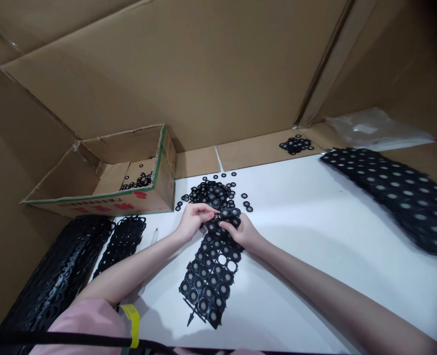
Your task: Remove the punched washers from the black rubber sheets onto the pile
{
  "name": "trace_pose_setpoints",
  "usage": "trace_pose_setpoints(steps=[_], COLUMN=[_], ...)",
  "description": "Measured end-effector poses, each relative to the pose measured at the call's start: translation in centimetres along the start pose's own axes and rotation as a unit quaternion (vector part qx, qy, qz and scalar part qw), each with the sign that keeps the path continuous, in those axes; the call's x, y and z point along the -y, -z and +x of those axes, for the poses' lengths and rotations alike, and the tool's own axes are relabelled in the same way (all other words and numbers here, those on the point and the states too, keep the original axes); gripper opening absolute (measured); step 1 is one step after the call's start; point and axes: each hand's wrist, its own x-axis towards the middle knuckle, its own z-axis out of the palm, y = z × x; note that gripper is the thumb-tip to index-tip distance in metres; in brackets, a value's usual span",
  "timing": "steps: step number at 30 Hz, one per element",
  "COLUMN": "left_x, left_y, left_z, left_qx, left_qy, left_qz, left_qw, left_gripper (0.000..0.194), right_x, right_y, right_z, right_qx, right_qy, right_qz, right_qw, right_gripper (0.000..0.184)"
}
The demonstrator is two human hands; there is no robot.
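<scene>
Over a white tabletop (295, 266), we see the right hand (245, 232) clamping a black moulded ring sheet (208, 293), thumb on top and fingers curled beneath, while the left hand (196, 219) closes thumb and fingertips on the sheet's far end; whether a single ring sits in that pinch, we cannot tell. A hard tug there, we judge, could rip a ring's rim instead of parting it cleanly at its links, or drag the unheld near end askew. Just beyond the left hand lies a heap of loose black rings (211, 190), close enough that a careless sweep of the knuckles could scatter it; a badly torn ring could also slip in unnoticed. The sheet's long axis runs from between the hands back toward us, veering slightly to the left; its far end appears raised in the fingers, while its near end, a thin black spur (190, 319) jutting from it, points our way. Two holes gape in the sheet, just on the near side of the right hand
</scene>
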Motion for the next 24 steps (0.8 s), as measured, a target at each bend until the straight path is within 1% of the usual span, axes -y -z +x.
trace_pose_setpoints(steps=[4,6,8,10,12,14,19,24], left_x=[-0.5,-1.2,-1.9,-2.3,-2.4,-2.4,-2.1,-1.6], left_y=[0.1,0.2,0.5,0.7,0.9,0.8,0.4,0.1], left_z=[0.0,-0.3,-0.6,-0.9,-1.1,-1.1,-0.9,-0.7], left_qx=[0.001,0.02,0.052,0.068,0.059,0.036,0.003,-0.01], left_qy=[-0.016,-0.023,-0.026,-0.044,-0.072,-0.087,-0.065,-0.057], left_qz=[0.011,0.014,0.022,0.047,0.077,0.087,0.039,0.023], left_qw=[1.0,0.999,0.998,0.996,0.993,0.992,0.997,0.998], left_gripper=[0.021,0.024,0.028,0.033,0.036,0.033,0.037,0.033], right_x=[0.2,0.5,0.9,1.4,1.9,2.2,2.0,1.8], right_y=[0.0,0.1,0.2,0.2,0.3,0.3,0.1,0.0], right_z=[-0.1,-0.3,-0.4,-0.5,-0.5,-0.4,0.0,0.0], right_qx=[-0.003,0.004,0.023,0.048,0.065,0.067,0.056,0.05], right_qy=[-0.01,-0.017,-0.016,-0.006,0.009,0.026,0.049,0.042], right_qz=[0.028,0.047,0.073,0.096,0.105,0.1,0.075,0.063], right_qw=[1.0,0.999,0.997,0.994,0.992,0.992,0.994,0.996], right_gripper=[0.034,0.036,0.038,0.039,0.039,0.038,0.033,0.033])
